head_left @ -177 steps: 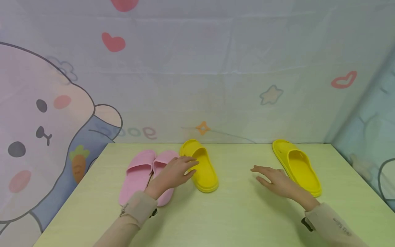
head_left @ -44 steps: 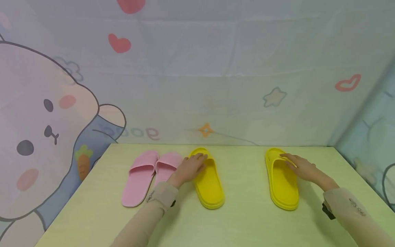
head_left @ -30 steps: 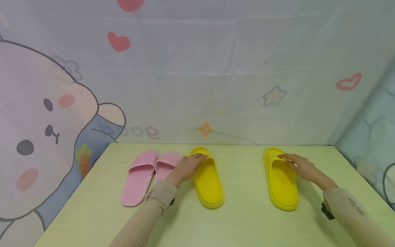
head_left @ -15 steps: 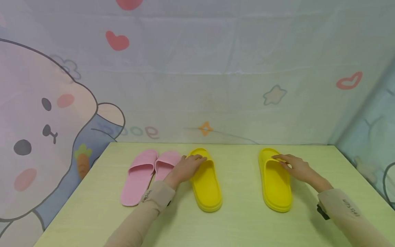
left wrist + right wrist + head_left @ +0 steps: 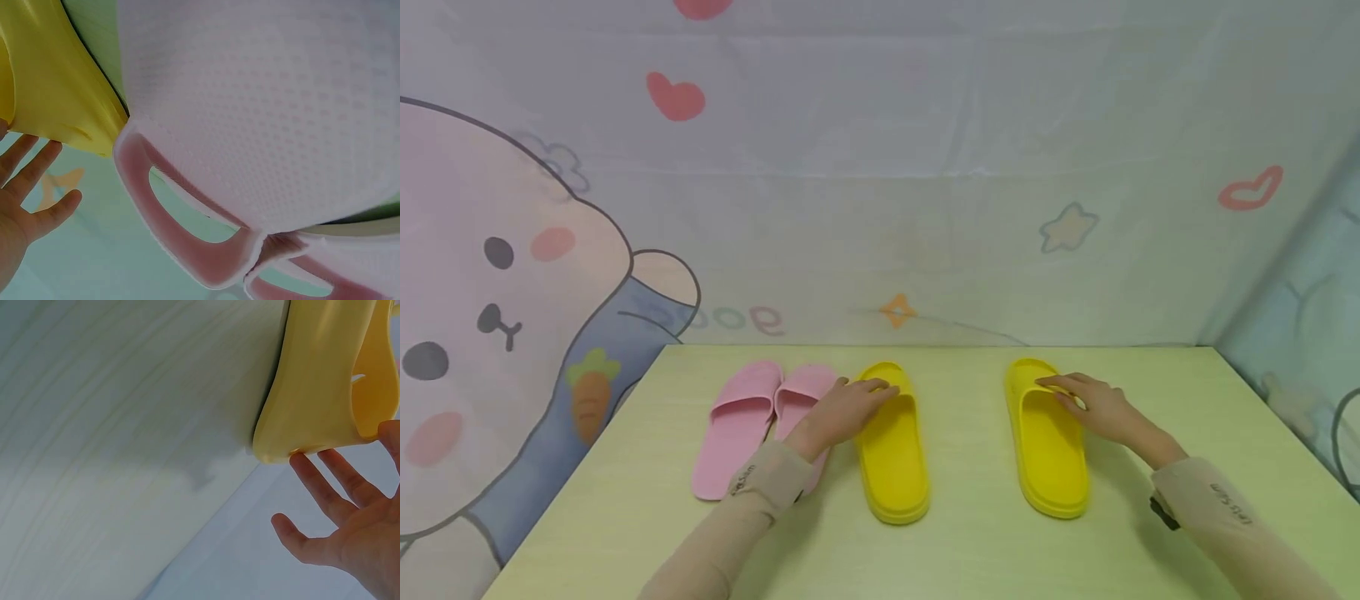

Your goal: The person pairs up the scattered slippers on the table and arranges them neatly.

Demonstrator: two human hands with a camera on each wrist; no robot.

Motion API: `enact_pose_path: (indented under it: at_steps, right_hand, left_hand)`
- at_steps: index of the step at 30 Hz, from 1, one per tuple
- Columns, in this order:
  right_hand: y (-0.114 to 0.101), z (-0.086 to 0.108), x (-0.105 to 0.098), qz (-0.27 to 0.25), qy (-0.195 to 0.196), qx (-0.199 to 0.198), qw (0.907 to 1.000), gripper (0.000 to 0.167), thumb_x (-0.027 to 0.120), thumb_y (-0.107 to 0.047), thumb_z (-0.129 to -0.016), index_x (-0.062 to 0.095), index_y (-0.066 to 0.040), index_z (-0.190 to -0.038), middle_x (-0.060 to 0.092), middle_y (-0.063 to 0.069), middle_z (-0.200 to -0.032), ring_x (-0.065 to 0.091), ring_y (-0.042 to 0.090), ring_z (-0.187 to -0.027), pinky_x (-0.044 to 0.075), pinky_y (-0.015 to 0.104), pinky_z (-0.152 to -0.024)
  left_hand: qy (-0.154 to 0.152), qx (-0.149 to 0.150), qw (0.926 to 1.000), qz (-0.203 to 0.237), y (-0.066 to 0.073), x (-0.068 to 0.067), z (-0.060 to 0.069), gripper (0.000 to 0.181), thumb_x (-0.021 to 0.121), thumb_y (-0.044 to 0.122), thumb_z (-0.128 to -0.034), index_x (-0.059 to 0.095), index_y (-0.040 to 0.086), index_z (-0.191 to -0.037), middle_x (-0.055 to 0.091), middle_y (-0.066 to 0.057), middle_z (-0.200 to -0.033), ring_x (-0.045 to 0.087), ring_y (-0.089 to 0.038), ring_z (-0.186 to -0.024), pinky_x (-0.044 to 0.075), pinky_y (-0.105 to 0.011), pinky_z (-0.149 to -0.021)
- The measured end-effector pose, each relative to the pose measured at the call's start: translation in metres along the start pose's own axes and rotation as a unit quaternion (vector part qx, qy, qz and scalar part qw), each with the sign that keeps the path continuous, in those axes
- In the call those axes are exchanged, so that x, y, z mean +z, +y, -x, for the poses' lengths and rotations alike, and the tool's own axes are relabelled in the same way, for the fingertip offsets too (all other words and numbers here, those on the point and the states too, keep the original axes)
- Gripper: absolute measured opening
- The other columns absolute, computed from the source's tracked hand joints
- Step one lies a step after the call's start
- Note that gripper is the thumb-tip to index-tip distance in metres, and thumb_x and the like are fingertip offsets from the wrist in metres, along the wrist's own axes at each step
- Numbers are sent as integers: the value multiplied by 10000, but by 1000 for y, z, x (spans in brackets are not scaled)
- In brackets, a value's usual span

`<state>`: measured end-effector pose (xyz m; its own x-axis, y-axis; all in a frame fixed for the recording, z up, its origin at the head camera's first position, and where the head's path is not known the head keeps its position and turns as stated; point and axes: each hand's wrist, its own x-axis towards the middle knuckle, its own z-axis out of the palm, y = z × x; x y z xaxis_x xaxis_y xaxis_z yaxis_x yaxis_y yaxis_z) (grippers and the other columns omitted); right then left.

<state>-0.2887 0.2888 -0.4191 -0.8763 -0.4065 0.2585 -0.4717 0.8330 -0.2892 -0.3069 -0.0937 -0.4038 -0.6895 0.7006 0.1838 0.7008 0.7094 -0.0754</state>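
Two yellow slippers lie toes away on the table in the head view. My left hand [image 5: 842, 412] holds the strap of the left yellow slipper [image 5: 893, 467] from its left side; its thumb is hidden there. My right hand [image 5: 1101, 410] holds the strap of the right yellow slipper [image 5: 1054, 458] from the right, fingertips on top and thumb near the opening. In the right wrist view, fingertips touch the outside of the yellow strap [image 5: 319, 387], and the little finger stands free. In the left wrist view, fingers meet the yellow slipper's edge [image 5: 56, 69].
A pair of pink slippers [image 5: 732, 446] lies side by side at the left, partly under my left forearm. The pale green table [image 5: 977, 550] ends at the back against a cloth [image 5: 970, 250] printed with hearts and a cartoon animal. Between the yellow slippers is a gap.
The right yellow slipper has moved left with my right hand, narrowing the gap, and stands straighter than several seconds ago. The left one has come slightly nearer and turned straighter. The pink slippers stay put.
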Motion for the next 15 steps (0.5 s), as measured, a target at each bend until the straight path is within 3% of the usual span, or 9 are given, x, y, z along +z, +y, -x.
enact_pose_path:
  at_steps: [5,13,15]
  right_hand:
    - [-6,-4,6,32,7,-37,10000,329,529,-105,-877,537,-133,-1205,587,170,-1108,588,311,-915,465,507,-680]
    - [-20,-10,15,205,67,66,9997,324,533,-145,-878,548,-171,-1201,603,129,-1095,606,278,-865,370,641,-689]
    - [-24,-11,17,226,66,57,9997,322,528,-150,-880,550,-174,-1200,606,119,-1092,607,278,-872,380,614,-693]
  left_hand:
    - [59,85,9999,-13,0,-3,3,356,516,90,-884,524,187,-1227,588,-56,-1189,590,-225,-1031,454,-501,-835]
    - [244,228,9993,-137,-1,-2,6,337,521,86,-880,551,193,-1199,606,-45,-1162,600,-209,-1011,464,-484,-824]
    - [270,257,9991,-204,-1,-1,6,336,527,91,-878,553,195,-1196,608,-40,-1155,596,-204,-1013,466,-478,-819]
